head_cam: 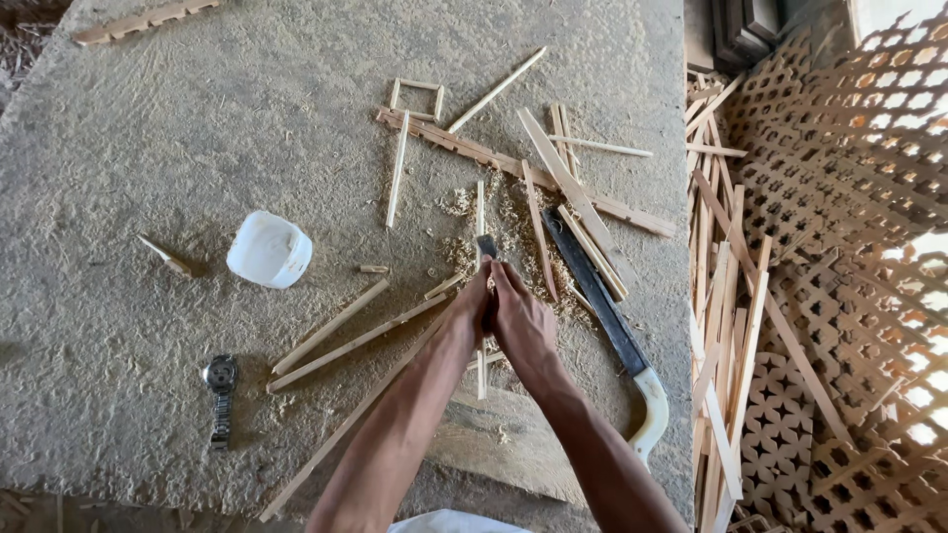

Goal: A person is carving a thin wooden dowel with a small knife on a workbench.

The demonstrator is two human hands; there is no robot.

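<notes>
Already shavings (pixel 513 232) litter our bench (pixel 148 148); our left hand (pixel 464 316) and right hand (pixel 521 321) pinch a chisel (pixel 487 247) together against a strip (pixel 481 212), part shaved, many sticks (pixel 336 326) waiting.

Pale raw-wood strips (pixel 346 336) lie on a rough, dusty matt slab (pixel 148 148) beside a smooth white plastic tub (pixel 269 250).

On the table (pixel 148 128), a tub (pixel 269 250) lies left of the hands (pixel 499 316), a saw (pixel 607 321) right.

A sawdust-covered workbench (pixel 197 118) carries wooden strips (pixel 331 326), a white tub (pixel 269 250), a wristwatch (pixel 220 395) and a saw (pixel 607 316).
</notes>
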